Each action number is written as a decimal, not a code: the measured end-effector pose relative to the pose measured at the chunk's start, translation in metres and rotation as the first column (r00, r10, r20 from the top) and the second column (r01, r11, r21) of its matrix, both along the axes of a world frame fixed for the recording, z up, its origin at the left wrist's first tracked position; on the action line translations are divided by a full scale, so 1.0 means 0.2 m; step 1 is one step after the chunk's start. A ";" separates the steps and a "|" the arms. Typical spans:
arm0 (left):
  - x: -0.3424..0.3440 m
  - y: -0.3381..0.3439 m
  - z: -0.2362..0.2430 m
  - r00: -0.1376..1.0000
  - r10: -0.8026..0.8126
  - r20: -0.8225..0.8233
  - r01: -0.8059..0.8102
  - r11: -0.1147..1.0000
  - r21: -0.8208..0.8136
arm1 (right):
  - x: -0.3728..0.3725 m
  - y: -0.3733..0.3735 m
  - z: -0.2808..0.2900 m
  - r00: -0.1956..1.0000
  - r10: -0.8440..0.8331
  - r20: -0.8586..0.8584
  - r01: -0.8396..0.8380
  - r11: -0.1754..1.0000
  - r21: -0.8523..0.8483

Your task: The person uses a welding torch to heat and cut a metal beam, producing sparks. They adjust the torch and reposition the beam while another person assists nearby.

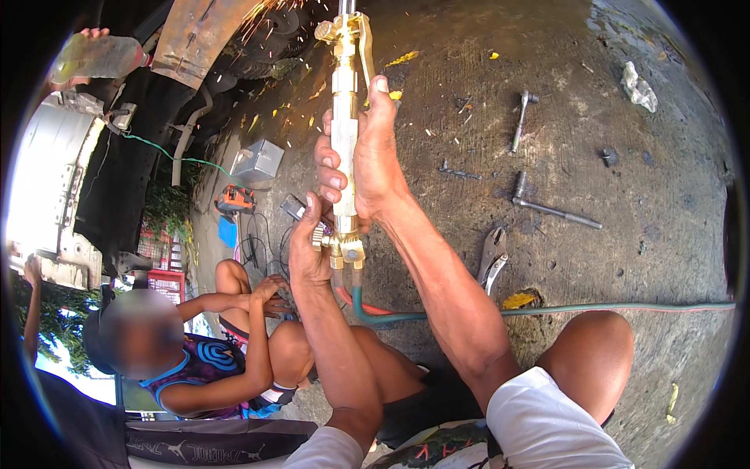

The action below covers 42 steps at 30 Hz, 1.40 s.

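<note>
Holding a long, pale-gold brass torch [344, 129] at 12 o'clock, R-hand grip [375, 160] is clamped round its straight handle, thumb beside the slim brass lever [366, 47]. L-hand grip [309, 248] is at the torch's 6 o'clock end, nr the brass valve fittings [349, 252]; fingers part-hidden, can't tell if closed. Green rubber hose [391, 317] & red rubber hose [378, 310] run from there twd approx. 3 o'clock. On grey concrete floor [625, 258]: silver ratchet w/ socket [519, 123] at 2, dark angled socket bar [558, 213] at 3, steel locking pliers [492, 258] just past 3. Co-worker in patterned sleeveless top [209, 361] at 8; orange sparks [269, 11] at 11.
</note>
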<state>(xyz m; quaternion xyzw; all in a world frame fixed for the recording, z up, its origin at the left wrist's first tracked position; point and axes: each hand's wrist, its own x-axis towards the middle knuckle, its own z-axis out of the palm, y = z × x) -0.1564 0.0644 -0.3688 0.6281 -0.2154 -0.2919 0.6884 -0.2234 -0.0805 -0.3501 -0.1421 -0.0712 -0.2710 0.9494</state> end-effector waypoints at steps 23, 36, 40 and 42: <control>0.10 0.14 -0.03 0.977 -0.215 -0.018 0.214 0.976 -0.043 | 0.04 0.01 -0.02 1.000 -0.007 0.001 0.007 1.000 -0.015; 0.14 0.18 -0.04 0.968 -0.244 -0.054 0.238 0.966 -0.101 | 0.03 0.02 -0.01 1.000 0.011 0.012 -0.011 1.000 -0.006; 0.15 0.18 -0.04 0.958 -0.277 -0.070 0.266 0.954 -0.136 | 0.03 0.01 -0.02 1.000 0.009 0.022 -0.008 1.000 -0.012; 0.15 0.18 -0.04 0.955 -0.284 -0.082 0.271 0.951 -0.147 | 0.02 0.01 -0.01 1.000 -0.003 0.022 0.003 1.000 -0.024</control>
